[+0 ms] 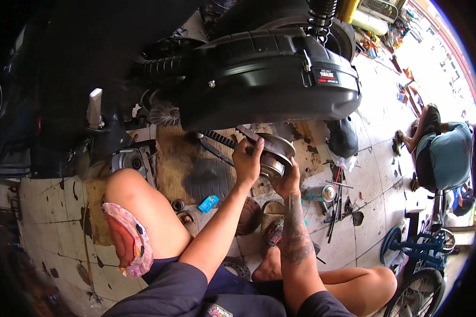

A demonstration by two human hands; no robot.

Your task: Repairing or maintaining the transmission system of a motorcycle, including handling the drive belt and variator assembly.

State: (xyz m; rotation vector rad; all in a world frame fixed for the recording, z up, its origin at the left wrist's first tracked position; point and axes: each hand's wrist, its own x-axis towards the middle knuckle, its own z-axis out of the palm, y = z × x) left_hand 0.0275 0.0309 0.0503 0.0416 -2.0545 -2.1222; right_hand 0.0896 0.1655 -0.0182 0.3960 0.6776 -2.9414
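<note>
Both my hands hold a metal scooter pulley [283, 147] with a round drum, below the black scooter cover [264, 79]. A toothed black drive belt [219, 139] runs from the pulley's groove back to the left under the scooter. My left hand [246, 165] is closed on the belt at the pulley's left side, thumb on top. My right hand [287, 183] wraps the pulley's lower right side, its fingers partly hidden. A finned metal fan wheel [165, 114] shows under the scooter, left of the cover.
Stained cardboard [174, 177] lies on the tiles below the scooter. A spray can [321, 193] with a red straw lies right of my hands, near several thin tools [334, 217]. A blue packet [208, 203] is near my left forearm. Another person [443, 158] is at far right, above a bicycle [418, 293].
</note>
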